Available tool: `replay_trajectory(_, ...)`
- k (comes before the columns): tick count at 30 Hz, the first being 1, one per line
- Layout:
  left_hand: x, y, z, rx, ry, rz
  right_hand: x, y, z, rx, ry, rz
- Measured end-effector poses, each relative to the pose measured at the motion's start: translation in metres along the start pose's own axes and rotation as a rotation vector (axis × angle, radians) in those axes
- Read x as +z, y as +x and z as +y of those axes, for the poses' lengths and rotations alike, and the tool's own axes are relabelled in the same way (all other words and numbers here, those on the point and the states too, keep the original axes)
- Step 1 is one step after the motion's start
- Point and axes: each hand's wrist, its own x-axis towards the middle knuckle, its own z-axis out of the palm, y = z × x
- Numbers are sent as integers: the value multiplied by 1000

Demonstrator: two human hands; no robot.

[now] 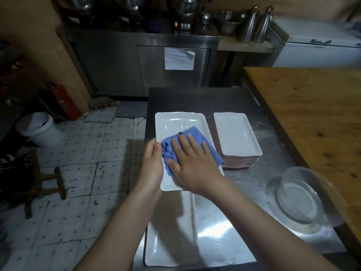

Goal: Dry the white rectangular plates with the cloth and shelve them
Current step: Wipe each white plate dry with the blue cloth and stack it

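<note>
Just left of the stack of plates (237, 133), a person is holding one white rectangular plate (179, 120) over the steel tabletop (234, 194). The left grip (153, 165) is clenched on that plate's left rim, fingers curled under the edge and thumb lying on top. The right grip (192, 169) is released and flat, its straight, spread fingers pressing a blue cloth (166, 151) down onto the plate's inner face. The cloth is bunched under the palm, and one corner sticks out towards the stack, touching or just short of it; I cannot tell which. I also cannot tell whether the held plate rests on the tabletop or is lifted off it.

The stack itself is made of the same white plates, with reddish undersides showing along its near edge. Nearer to the person than the stack lies a second loose plate (170, 241), flat at the tabletop's left edge, its far end hidden beneath the held plate. Right of the stack and nearer, a clear glass bowl (304, 196) sits tilted. Beyond it, further right of the stack, runs a wooden table (312, 106).
</note>
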Motion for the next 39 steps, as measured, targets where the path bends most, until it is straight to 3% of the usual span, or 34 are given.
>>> replay_trajectory(9, 0, -6, -2, 18, 12, 27, -6, 26, 22, 120, -26, 162)
replay_trajectory(13, -6, -4, 0, 28, -2, 22, -19, 23, 28, -8, 192, 253)
replay_trajectory(15, -9, -3, 1, 12, -4, 11, -26, 21, 33, 56, 373, 342)
replay_trajectory(21, -13, -9, 0, -20, 2, -13, -28, 16, 54, 308, 660, 304)
replay_trajectory(25, -17, -18, -6, -49, 16, -28, -19, 12, 61, 471, 842, 176)
replay_trajectory(35, -35, -34, -33, -117, 73, -12, 11, 0, 52, 523, 725, 339)
replay_trajectory(39, -48, -37, -44, -145, 82, 21, 7, -8, 50, 464, 1095, 221)
